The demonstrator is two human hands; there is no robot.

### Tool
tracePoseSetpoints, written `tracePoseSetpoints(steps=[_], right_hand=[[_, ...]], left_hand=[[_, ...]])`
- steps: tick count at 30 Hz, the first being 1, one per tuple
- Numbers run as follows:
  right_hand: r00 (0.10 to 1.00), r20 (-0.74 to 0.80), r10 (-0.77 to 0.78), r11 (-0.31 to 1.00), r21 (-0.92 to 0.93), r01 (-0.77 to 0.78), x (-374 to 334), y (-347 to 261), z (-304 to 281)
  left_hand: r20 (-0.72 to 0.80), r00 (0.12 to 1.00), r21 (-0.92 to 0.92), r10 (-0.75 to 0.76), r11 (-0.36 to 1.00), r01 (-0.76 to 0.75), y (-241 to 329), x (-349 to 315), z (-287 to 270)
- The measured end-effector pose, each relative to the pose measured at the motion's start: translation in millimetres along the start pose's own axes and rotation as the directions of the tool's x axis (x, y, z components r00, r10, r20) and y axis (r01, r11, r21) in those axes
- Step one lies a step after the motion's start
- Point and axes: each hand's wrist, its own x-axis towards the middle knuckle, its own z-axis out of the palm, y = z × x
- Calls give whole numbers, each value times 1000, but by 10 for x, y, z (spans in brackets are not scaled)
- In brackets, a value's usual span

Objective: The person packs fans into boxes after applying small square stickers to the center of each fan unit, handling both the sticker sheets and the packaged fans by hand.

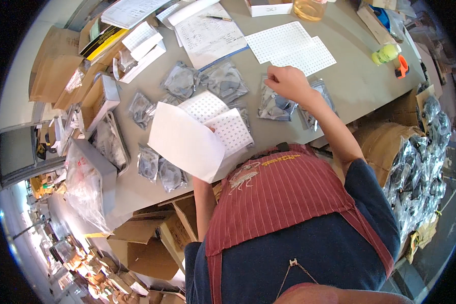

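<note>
My left hand [211, 129] is closed on several white sheets of small printed labels [230, 133]; most of it is hidden under them, with only a bit of finger showing. One sheet [187, 142] curls over with its blank side up. To the right, my right hand [287, 81] is a closed pinch, just above a clear plastic bag of dark parts [274, 104]. Whatever its fingertips hold is too small or hidden to make out. Another bag [316, 104] lies partly beneath my right forearm. More filled bags [227, 81] are spread around the held sheets.
Other label sheets [291, 48] lie at the far side, beside a clipboard with a written page [207, 38] and a pen [219, 18]. A jar of amber liquid [309, 9], a yellow-green bottle [386, 53] and an orange tape dispenser [402, 67] stand farther right. Grey bins [104, 177] line the left edge.
</note>
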Motion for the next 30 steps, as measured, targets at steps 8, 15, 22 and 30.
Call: tracePoseSetpoints(steps=[8,15,22,30], right_hand=[[933,-242,-268,598,717,358,-329,-875,-271],[906,-203,-372,807,411,423,-391,-1219,-211],[951,-279,-130,765,583,275,-76,-617,114],[791,173,587,-260,965,-18,81,968,383]], left_hand=[[25,987,750,158,650,-122,232,237,59],[-18,996,799,83,600,-35,445,205,287],[62,995,837,-82,547,-8,530,168,242],[-227,961,583,157,812,4,469,119,75]])
